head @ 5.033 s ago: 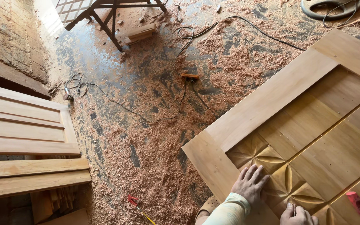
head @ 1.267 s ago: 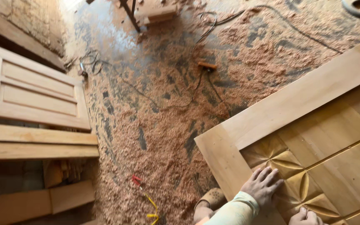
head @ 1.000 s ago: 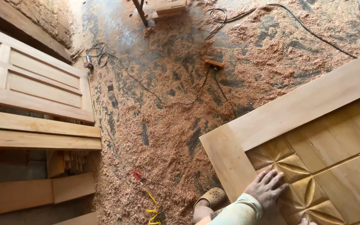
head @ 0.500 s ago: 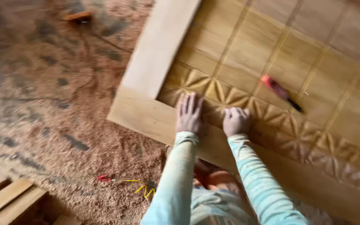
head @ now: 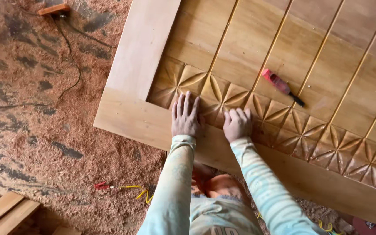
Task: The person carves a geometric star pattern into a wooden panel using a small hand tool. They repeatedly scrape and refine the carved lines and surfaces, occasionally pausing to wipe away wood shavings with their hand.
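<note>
A large wooden door (head: pixel 144 56) lies flat on the floor, with grooved panels and a band of carved star-shaped facets (head: pixel 310 130) along its lower rail. My left hand (head: pixel 186 115) rests flat on the carved band, fingers spread. Just to its right, my right hand (head: pixel 237 124) presses on the same band with the fingers curled down; whether anything lies under them is hidden. A red-handled tool with a black tip (head: pixel 282 86) lies loose on a panel, up and right of my right hand.
Wood shavings (head: pixel 35 143) cover the floor left of the door. A black cable (head: pixel 72 65) runs from a small wooden block (head: pixel 54 9) at the top left. Red and yellow wire (head: pixel 122 189) lies near my knees. Planks (head: pixel 5 211) sit at the bottom left.
The view swung from the floor and stacked door frames onto the door. My right hand, at the frame's edge before, has come up beside the left, and the red tool is in view.
</note>
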